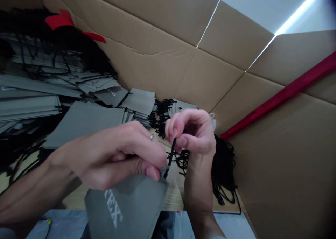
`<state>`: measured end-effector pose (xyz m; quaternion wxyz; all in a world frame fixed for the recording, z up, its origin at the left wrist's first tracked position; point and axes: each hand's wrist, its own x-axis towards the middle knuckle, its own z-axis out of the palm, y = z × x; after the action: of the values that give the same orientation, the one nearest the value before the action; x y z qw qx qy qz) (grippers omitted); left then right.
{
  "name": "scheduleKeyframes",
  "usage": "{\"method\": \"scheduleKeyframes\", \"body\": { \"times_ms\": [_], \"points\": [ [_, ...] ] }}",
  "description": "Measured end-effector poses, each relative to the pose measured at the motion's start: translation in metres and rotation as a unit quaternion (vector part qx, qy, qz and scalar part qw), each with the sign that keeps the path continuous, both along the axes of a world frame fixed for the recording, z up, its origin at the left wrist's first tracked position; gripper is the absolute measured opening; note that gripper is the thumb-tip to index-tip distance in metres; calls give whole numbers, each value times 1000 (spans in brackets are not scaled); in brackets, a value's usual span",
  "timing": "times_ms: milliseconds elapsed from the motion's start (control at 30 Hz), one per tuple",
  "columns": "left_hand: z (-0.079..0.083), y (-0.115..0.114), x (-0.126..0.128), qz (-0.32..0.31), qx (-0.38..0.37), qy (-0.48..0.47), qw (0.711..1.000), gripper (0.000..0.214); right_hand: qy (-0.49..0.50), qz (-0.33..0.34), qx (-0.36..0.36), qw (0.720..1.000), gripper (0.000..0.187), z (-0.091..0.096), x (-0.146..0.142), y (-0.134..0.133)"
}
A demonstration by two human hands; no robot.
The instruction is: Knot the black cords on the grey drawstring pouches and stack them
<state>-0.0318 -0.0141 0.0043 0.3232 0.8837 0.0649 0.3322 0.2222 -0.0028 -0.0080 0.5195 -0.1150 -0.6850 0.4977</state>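
My left hand [123, 151] pinches the upper edge of a flat grey pouch [131, 204], thumb in front and fingers behind. White letters run down the pouch, part of them covered by the hand. From its right corner a short black cord [172, 155] rises to my right hand [193, 130]. The cord's upper end is caught between the thumb and fingertips there, and its tip is hidden. A ring shows on one left finger.
Stacks of grey pouches [86, 120] with black cords fill the left and back. A heap of black cords [223, 169] lies at the right. Cardboard walls [157, 32] close in behind and right, crossed by a red strip [283, 92]. Red cloth [59, 21] tops the dark pile.
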Motion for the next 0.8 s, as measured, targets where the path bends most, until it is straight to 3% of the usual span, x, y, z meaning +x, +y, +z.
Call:
{"method": "scheduleKeyframes", "body": {
  "times_ms": [67,200,367,467,600,700,800],
  "points": [
    [4,11,2,-24,49,46,997,36,-6,-34,9,999,22,4,5,-2],
    [9,32,5,89,49,57,993,39,-69,-138,20,988,26,12,14,-10],
    [9,32,7,135,11,55,989,41,-130,-181,52,973,32,17,16,-19],
    [11,31,7,150,9,56,987,39,-150,-251,106,950,30,19,13,-24],
    [14,33,6,147,-20,66,987,40,-219,-339,141,904,13,21,9,-26],
    [14,38,5,136,-44,63,988,40,-266,-346,147,888,13,22,8,-23],
    [11,43,6,171,-25,20,985,37,-239,-314,143,908,40,21,8,-19]
  ]
}}
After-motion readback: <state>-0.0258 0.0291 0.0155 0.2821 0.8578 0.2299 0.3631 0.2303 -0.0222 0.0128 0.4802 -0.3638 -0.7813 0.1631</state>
